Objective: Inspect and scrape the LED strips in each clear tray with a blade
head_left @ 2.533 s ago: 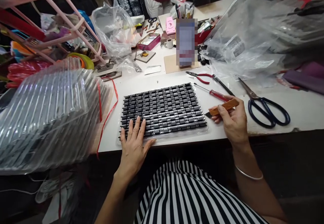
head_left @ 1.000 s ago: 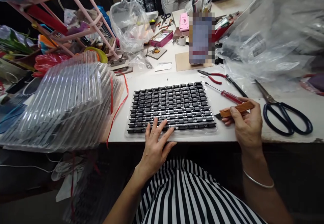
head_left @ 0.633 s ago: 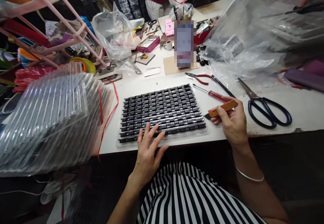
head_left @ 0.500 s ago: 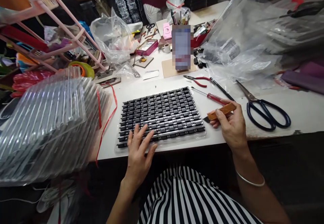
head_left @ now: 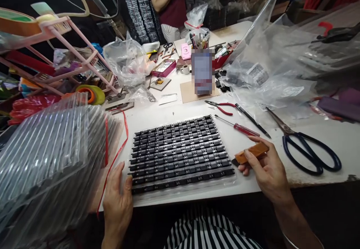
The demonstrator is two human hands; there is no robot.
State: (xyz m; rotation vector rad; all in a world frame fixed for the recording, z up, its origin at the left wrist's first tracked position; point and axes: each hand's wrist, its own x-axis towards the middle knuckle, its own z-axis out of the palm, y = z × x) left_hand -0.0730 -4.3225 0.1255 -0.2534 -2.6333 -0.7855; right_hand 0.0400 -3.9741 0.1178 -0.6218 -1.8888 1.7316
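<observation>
A clear plastic tray [head_left: 235, 179] holds several rows of black electronic parts [head_left: 180, 149] on the white table. At the tray's left edge is my left hand [head_left: 118, 192], thumb apart from the fingers, its fingertips beside the lowest rows and holding nothing. My right hand [head_left: 267, 166] grips an orange-brown handled blade [head_left: 251, 153] just right of the tray, with the dark tip pointing at the tray's right edge.
Blue-handled scissors [head_left: 305, 144], a red screwdriver [head_left: 246, 129] and red pliers [head_left: 222, 106] lie at the right. Stacked clear trays [head_left: 53, 147] fill the left. Behind stand a phone [head_left: 202, 72], plastic bags [head_left: 123, 61] and a person [head_left: 165, 5] in maroon.
The view has tilted up, so the table sits lower. My left hand has moved off the lower rows to the tray's left edge. The blade stays in my right hand.
</observation>
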